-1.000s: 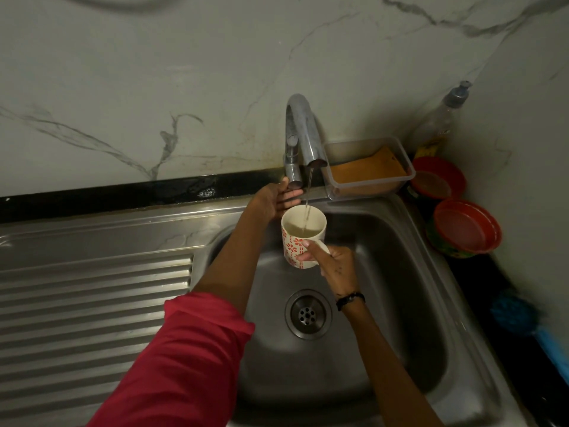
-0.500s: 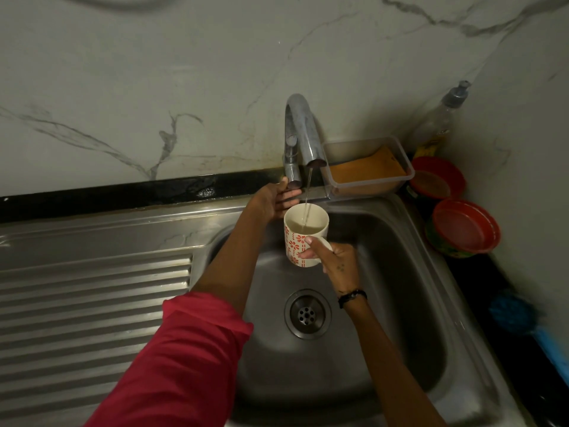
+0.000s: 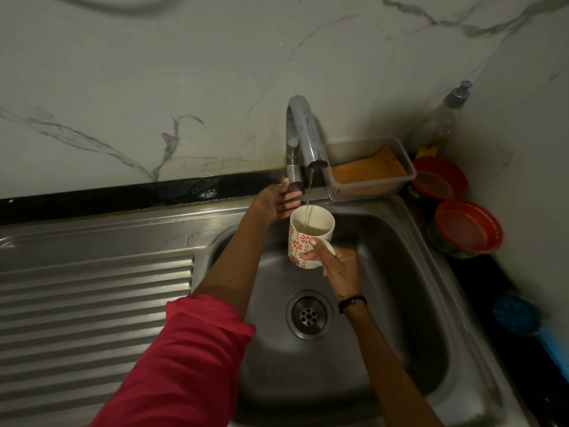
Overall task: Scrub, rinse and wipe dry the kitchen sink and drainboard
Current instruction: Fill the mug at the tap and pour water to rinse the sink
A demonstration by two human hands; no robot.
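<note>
Little has shifted since the earlier frames: the mug (image 3: 309,238) sits slightly higher under the spout, and both hands keep their places. The right hand (image 3: 338,266) grips the mug by its handle, thumb over the top, holding it upright above the sink (image 3: 400,272) basin while a thin stream from the tap (image 3: 303,134) falls inside its rim. The left hand (image 3: 278,201) reaches to the tap's base, thumb against the valve and fingers loosely spread, gripping nothing that can be seen. The drain (image 3: 309,314) lies bare below the mug, with open basin all round it. The ribbed drainboard (image 3: 92,318) stretches left, its near part crossed by the red sleeve (image 3: 184,365). A clear tub (image 3: 369,171) sits on the sink's back edge just right of the tap. Two red bowls (image 3: 466,229) and a pump bottle (image 3: 443,118) crowd the dark surface (image 3: 508,303) in the right corner, and a blue brush (image 3: 523,318) lies nearer along that edge.
</note>
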